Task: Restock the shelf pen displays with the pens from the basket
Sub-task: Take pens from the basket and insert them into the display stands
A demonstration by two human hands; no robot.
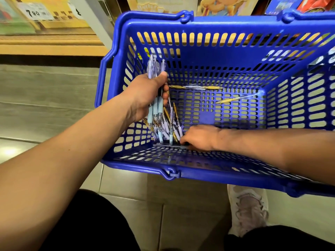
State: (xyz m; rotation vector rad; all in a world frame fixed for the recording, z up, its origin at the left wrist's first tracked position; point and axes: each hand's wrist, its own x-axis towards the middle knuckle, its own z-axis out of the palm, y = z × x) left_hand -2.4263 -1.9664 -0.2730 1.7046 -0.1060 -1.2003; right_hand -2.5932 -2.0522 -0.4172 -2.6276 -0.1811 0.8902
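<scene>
Left hand (145, 95) clenches a bundle of pens (155, 107) above the blue basket (235, 24), while the right hand (199, 137) reaches into the loose pile (168, 127) in its near-left corner, its grasp hidden. Light, stiff and slick, the pens look best gathered by their rubber-grip midsections, several together.

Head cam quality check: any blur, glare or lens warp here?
Head view: the price tag and shelf are smeared by motion; the basket rim bows from wide-angle warp; a glare patch sits on the floor at left; the left hand, its pens and the right hand look fairly sharp.
</scene>
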